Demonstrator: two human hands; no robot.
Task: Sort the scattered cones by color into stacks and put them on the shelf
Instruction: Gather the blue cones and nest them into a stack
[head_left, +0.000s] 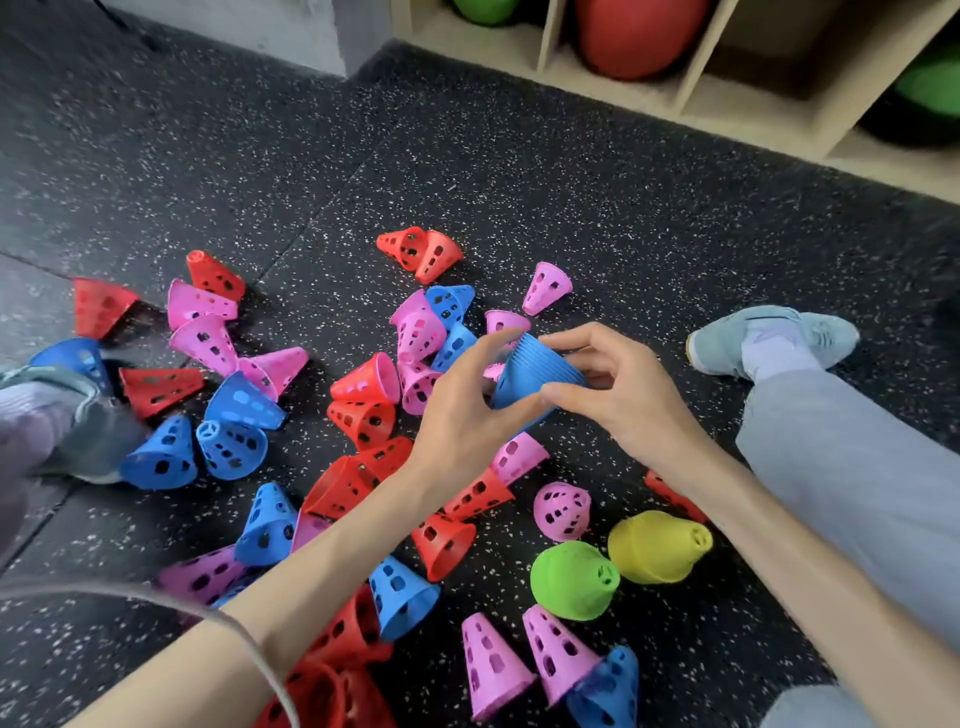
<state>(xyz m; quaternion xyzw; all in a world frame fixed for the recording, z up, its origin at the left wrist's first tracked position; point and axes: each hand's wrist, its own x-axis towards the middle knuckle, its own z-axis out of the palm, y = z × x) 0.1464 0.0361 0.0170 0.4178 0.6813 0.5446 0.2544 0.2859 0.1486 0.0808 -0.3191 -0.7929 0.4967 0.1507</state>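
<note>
You grip the blue stack (537, 374) in both hands, left hand (462, 410) at its near-left side, right hand (613, 389) curled round its right, held above the floor (519, 171). Loose blue cones (452, 301) lie just beyond; your left hand is nearer.

floor (519, 171): black speckled rubber | wall (249, 26): grey | cubbies (696, 88): pale wood, holding balls (639, 36)

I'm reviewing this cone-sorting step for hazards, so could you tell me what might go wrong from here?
1. The blue stack, held above the floor between left hand and right hand, could slip and scatter.
2. Loose cones crowd the left shoe; standing up risks crushing one.
</note>
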